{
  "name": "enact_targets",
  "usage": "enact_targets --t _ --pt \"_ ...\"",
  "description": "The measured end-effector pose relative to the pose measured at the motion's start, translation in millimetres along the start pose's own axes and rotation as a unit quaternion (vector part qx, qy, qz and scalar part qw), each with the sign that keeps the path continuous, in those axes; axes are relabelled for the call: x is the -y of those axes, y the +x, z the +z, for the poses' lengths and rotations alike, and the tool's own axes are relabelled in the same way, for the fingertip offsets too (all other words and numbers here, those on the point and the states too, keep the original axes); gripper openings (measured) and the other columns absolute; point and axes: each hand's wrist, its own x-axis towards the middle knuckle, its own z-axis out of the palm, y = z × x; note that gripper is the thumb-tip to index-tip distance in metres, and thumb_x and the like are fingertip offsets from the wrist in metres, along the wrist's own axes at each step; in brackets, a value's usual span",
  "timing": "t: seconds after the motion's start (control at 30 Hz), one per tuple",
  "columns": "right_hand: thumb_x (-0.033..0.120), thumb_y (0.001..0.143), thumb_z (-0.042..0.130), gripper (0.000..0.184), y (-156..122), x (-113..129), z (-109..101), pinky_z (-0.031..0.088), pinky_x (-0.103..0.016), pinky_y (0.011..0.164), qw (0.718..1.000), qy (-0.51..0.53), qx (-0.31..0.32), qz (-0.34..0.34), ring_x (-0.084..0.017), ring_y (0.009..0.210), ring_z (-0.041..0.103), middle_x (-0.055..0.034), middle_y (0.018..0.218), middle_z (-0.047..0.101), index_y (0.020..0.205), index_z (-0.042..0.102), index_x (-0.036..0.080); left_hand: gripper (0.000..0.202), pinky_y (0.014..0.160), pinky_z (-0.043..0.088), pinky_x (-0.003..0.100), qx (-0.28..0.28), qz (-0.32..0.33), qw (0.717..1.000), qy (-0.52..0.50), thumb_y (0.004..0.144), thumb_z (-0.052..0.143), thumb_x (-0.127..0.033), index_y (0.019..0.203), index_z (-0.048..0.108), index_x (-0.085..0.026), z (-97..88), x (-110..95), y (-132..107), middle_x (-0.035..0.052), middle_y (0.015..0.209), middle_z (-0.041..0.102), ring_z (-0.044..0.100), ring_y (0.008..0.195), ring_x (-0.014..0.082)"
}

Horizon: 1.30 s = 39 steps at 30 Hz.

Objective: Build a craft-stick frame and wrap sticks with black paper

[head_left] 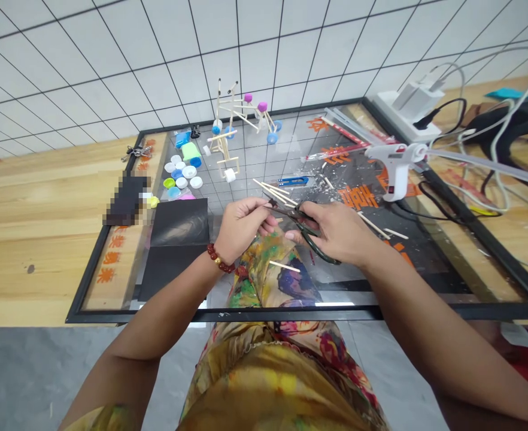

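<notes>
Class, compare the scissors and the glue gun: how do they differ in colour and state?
The scissors have dark handles; the glue gun is white. The right hand holds the scissors, while no hand holds the glue gun. Both are hand tools.

From afar I am seeing a craft workspace (363, 313): a glue gun (397, 172), wooden sticks (284, 266) and plastic caps (189, 172) are resting on a framed glass panel (268, 152), and a tiled wall (306, 33) is rising behind the wooden table (35, 233).
</notes>
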Motion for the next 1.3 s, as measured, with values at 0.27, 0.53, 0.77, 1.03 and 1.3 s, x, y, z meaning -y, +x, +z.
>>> enact_targets --t 0.27,0.53,0.77,1.03,1.3 --pt "0.075 0.081 0.041 0.053 -0.8 3.3 -1.1 0.023 -0.028 0.055 0.999 -0.016 0.016 0.042 -0.016 0.05 0.047 -0.0006 0.053 0.052 0.066 0.044 0.024 0.012 0.049 0.051 0.018 0.005 0.023 1.0 0.018 0.08 0.063 -0.022 0.071 0.067 -0.014 0.0 -1.4 -0.4 -0.0001 0.058 0.068 0.061 0.049 0.0083" --pt "0.077 0.082 0.038 0.057 -2.0 1.5 0.4 0.022 -0.027 0.054 0.999 -0.006 0.018 0.032 -0.014 0.049 0.036 0.0002 0.051 0.045 0.061 0.037 0.023 0.017 0.049 0.05 0.017 0.0 0.028 0.999 0.022 0.081 0.063 -0.023 0.066 0.065 -0.014 1.0 -2.1 -2.7 0.0002 0.058 0.067 0.061 0.049 0.0078" --pt "0.074 0.084 0.039 0.059 -1.3 -0.6 6.7 0.021 -0.029 0.056 1.0 0.021 0.0 0.021 -0.012 0.047 0.035 0.001 0.048 0.041 0.056 0.036 0.022 0.018 0.05 0.05 0.018 0.003 0.036 0.999 0.027 0.081 0.063 -0.025 0.066 0.066 -0.014 0.4 -2.5 -2.5 0.0002 0.059 0.067 0.061 0.049 0.0078" --pt "0.071 0.086 0.038 0.058 1.1 -2.9 7.5 0.021 -0.029 0.055 0.995 -0.003 -0.059 0.082 -0.014 0.047 0.038 -0.0012 0.047 0.045 0.058 0.048 0.022 0.013 0.049 0.05 0.017 0.002 0.019 1.0 0.005 0.083 0.063 -0.023 0.076 0.069 -0.013 -0.1 -0.8 -1.2 -0.0001 0.059 0.067 0.061 0.049 0.0077" --pt "0.073 0.076 0.056 0.05 6.8 -7.0 2.1 0.029 -0.027 0.052 0.984 0.044 -0.102 0.137 -0.015 0.049 0.046 0.0007 0.052 0.052 0.071 0.054 0.023 0.011 0.049 0.047 0.017 0.032 -0.038 0.995 -0.087 0.086 0.059 -0.012 0.087 0.07 -0.012 1.5 -5.8 -0.6 -0.0009 0.062 0.066 0.059 0.05 0.0061"
